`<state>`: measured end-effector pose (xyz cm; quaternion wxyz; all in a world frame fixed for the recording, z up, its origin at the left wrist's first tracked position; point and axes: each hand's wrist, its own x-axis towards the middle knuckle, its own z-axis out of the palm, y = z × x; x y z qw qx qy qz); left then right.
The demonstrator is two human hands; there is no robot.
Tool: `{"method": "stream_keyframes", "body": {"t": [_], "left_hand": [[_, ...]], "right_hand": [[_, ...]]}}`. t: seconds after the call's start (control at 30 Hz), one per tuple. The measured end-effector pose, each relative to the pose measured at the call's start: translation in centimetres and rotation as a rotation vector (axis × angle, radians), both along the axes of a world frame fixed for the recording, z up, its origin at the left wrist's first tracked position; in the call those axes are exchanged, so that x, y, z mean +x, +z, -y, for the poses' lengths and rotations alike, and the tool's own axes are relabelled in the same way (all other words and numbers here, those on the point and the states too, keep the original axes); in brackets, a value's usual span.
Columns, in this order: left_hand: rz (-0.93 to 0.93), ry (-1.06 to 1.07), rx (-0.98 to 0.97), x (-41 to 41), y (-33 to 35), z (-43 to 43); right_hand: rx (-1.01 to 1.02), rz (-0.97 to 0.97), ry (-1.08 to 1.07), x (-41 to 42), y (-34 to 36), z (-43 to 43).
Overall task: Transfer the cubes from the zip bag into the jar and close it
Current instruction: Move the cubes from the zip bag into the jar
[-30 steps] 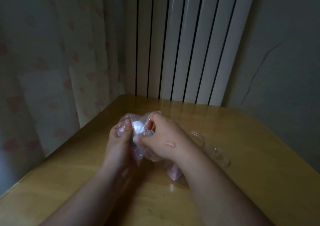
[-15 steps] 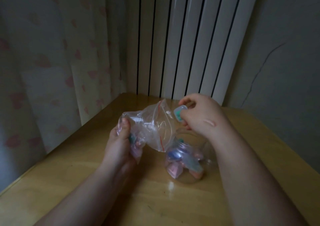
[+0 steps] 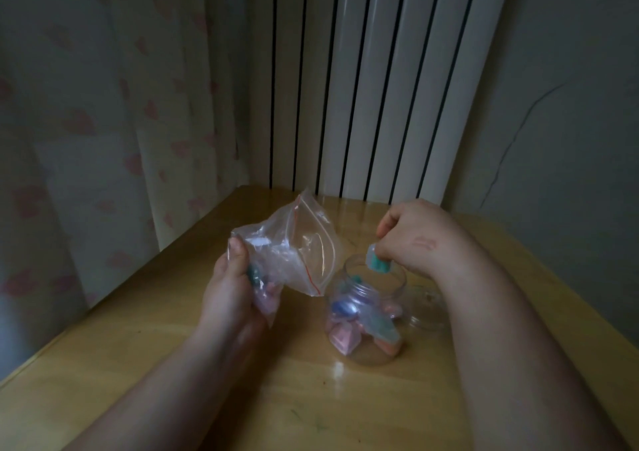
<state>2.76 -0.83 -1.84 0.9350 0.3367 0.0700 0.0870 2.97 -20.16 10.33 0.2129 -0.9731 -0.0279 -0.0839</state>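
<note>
Progress: about midway, I judge. Several cubes lie in the jar [image 3: 366,315], a few are left in the zip bag [image 3: 301,243], and the jar is open.
Left hand [image 3: 235,291]: at 9 o'clock of the jar, fingers curled round the bag's bunched bottom, gripping it with the remaining cubes [image 3: 257,279] inside.
Right hand [image 3: 415,239]: at 1 o'clock of the jar, fingertips pinching a teal cube [image 3: 377,264] right at the jar's mouth.
Jar: clear, round-bellied plastic with a threaded neck, upright on the desk [image 3: 345,405].
Cubes in jar [image 3: 345,315]: pink, blue, teal and orange pieces, matte and soft-looking, piled loosely.
Zip bag: thin, crinkled, glossy film with a red zip line, its mouth gaping towards 4 o'clock, just beside the jar's neck.
Lid [image 3: 425,315]: what seems to be a clear round cap lies at 3 o'clock of the jar.
Desk: smooth varnished wood, faintly reflective.
Left to do: drop this cube, empty the bag, fit the lid.
</note>
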Motion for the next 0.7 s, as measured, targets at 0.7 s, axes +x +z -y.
{"method": "stream_keyframes", "body": {"t": [0.7], "left_hand": [[-0.025, -0.065, -0.039, -1.3, 1.5, 0.5]], "right_hand": [[0.278, -0.028, 0.447, -1.4, -2.6, -6.1]]}}
